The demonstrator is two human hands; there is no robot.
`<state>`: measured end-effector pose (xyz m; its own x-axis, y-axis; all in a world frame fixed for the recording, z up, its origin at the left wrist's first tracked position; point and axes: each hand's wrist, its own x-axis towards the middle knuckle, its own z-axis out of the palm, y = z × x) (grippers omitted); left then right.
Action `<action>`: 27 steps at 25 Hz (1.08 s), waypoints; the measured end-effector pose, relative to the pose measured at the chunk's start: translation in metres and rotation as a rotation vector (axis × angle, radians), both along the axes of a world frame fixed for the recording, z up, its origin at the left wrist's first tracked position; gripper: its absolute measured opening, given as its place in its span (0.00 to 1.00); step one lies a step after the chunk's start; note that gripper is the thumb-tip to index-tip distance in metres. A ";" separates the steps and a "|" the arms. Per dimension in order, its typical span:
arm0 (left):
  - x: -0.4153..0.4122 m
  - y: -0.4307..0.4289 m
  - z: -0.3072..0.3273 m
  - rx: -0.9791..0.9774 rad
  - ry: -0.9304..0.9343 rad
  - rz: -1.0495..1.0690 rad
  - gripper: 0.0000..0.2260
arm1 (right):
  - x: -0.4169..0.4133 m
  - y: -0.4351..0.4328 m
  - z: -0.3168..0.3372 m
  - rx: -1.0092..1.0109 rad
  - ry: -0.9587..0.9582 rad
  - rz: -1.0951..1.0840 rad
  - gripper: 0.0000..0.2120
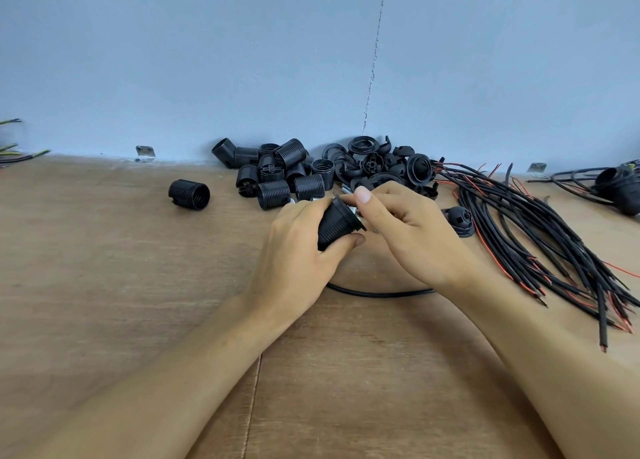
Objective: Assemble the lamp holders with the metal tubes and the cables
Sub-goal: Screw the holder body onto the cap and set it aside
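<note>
My left hand (pixel 298 247) grips a black ribbed lamp holder (pixel 337 224) above the middle of the wooden table (pixel 104 268). My right hand (pixel 405 226) has its fingers curled at the holder's flanged end, where a bit of shiny metal (pixel 355 210) shows; what it pinches is hidden. A black cable (pixel 377 293) curves on the table beneath both hands. Behind them lies a pile of threaded black holder bodies (pixel 277 174) and a pile of black caps and rings (pixel 381 164). A bundle of black and red cables (pixel 540 236) fans out at the right.
One loose holder body (pixel 189 194) lies apart at the left. A single cap (pixel 459 220) sits right of my right hand. An assembled holder with cables (pixel 623 190) rests at the far right edge. The blue wall (pixel 311 60) closes the table's back. More wires (pixel 17 153) show far left.
</note>
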<state>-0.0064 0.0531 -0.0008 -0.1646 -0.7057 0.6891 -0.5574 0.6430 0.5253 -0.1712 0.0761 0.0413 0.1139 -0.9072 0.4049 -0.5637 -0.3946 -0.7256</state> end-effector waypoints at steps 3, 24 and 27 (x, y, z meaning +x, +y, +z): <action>-0.001 0.001 0.000 -0.004 0.004 0.025 0.15 | -0.003 -0.003 -0.001 -0.079 0.031 -0.055 0.23; 0.002 0.001 0.003 0.034 0.097 0.087 0.15 | -0.008 -0.007 -0.007 0.014 0.078 -0.068 0.43; 0.003 -0.002 0.003 0.046 0.103 0.099 0.15 | -0.007 -0.004 -0.004 -0.014 0.066 -0.059 0.44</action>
<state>-0.0038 0.0514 0.0024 -0.0226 -0.7462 0.6654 -0.5588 0.5613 0.6105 -0.1779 0.0719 0.0370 0.0872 -0.9076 0.4107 -0.6326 -0.3690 -0.6809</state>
